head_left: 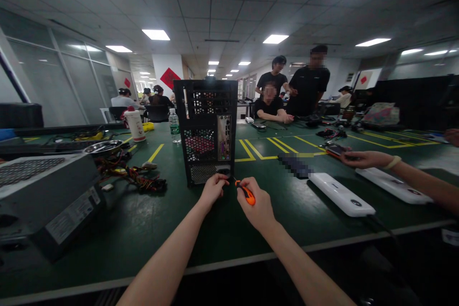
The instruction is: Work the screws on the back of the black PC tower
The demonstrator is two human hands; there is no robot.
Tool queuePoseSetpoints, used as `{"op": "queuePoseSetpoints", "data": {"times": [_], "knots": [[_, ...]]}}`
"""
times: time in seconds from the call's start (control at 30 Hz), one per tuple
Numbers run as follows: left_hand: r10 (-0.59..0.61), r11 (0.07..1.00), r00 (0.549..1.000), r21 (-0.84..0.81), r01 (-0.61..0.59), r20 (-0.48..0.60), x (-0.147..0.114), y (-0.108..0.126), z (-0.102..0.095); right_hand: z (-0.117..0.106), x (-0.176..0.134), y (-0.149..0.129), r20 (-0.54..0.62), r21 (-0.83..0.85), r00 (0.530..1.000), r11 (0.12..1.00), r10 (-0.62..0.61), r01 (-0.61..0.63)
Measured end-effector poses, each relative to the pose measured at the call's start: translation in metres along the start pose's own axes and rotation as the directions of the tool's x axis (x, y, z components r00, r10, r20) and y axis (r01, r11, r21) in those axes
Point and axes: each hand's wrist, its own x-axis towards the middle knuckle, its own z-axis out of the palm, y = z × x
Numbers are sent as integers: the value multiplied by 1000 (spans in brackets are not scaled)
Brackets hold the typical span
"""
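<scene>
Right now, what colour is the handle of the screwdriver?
The screwdriver handle is orange and black, in the head view.

The computer case (206,124) stands on the table (143,229). The left hand (213,190) is at its lower edge; the screwdriver (248,194) sits in the right hand (258,203), to the right. The power supply unit (53,196) lies far left, the cable bundle (134,177) between unit and case. The bottle (174,127) stands left of the case, farther back
</scene>
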Motion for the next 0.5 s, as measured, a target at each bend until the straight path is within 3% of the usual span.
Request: {"op": "queuePoseSetpoints", "data": {"times": [0.13,0.5], "knots": [[53,999,999,4,-53,10,-1,1,2,0,0,0,17,-69,998,996,-53,55],[-1,993,999,-122,6,41,-2,1,3,0,0,-5,28,-82,999,996,-41,43]]}}
